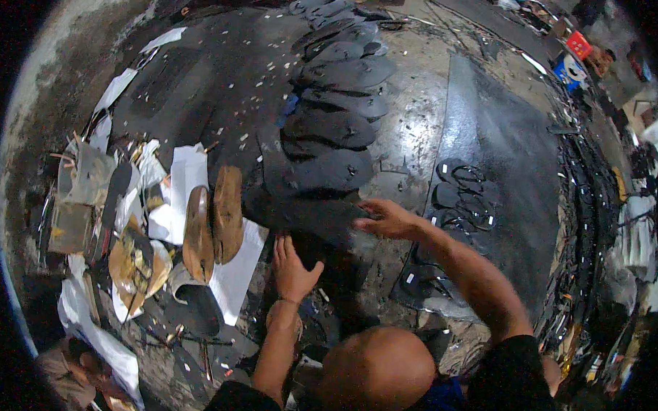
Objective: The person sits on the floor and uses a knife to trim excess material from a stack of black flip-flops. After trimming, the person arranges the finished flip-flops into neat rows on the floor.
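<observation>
A long row of flat black shoe soles [326, 169] runs away from me along the floor, overlapping one another. At its near end lies a dark sole [300, 213], wider than it is deep from here. The fingers of my right hand [390, 218] pinch the right end of this sole, thumb toward me. My left hand [296, 268] is at its near edge, fingertips against or just beside the sole, with thumb and fingers apart. Deep shadow below the sole hides part of its edge.
Two brown foot-shaped forms [228, 213] lie to the left on white sheets [238, 278], near scraps and a grey container [84, 171]. Several black strapped sandals [463, 196] rest on a dark sheet [519, 161] at the right. Farther off stands a blue-and-white tub [569, 72].
</observation>
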`<action>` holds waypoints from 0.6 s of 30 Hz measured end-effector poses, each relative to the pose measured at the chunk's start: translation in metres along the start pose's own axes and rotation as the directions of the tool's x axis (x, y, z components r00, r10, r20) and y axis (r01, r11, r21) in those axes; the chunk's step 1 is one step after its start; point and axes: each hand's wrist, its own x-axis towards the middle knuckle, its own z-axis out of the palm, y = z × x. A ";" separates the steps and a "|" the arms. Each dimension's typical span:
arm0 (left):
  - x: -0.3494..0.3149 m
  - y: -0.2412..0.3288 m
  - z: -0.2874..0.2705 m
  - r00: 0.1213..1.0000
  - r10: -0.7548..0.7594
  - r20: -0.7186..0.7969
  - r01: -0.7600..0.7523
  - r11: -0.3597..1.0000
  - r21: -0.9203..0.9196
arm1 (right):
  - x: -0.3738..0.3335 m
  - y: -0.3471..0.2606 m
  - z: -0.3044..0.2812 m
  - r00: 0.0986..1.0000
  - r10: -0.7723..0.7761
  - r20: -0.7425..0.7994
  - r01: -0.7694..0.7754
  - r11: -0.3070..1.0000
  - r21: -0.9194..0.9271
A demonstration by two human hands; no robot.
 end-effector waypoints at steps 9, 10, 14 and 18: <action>0.173 0.144 -0.051 0.858 0.458 -0.234 -0.513 0.794 -0.326 | -0.099 0.147 -0.089 0.941 0.239 0.240 -0.168 0.944 -0.283; 0.214 0.160 -0.035 0.822 0.526 -0.217 -0.569 0.770 -0.289 | -0.096 0.138 -0.093 0.951 0.208 0.230 -0.113 0.923 -0.368; 0.384 0.157 0.030 0.782 0.623 0.009 -0.583 0.727 0.362 | -0.111 0.057 -0.142 0.988 -0.088 0.125 0.148 0.756 -0.638; 0.469 0.155 0.053 0.955 0.273 0.116 -0.288 0.758 0.585 | -0.200 0.051 -0.207 0.985 0.078 -0.155 -0.130 0.923 -0.363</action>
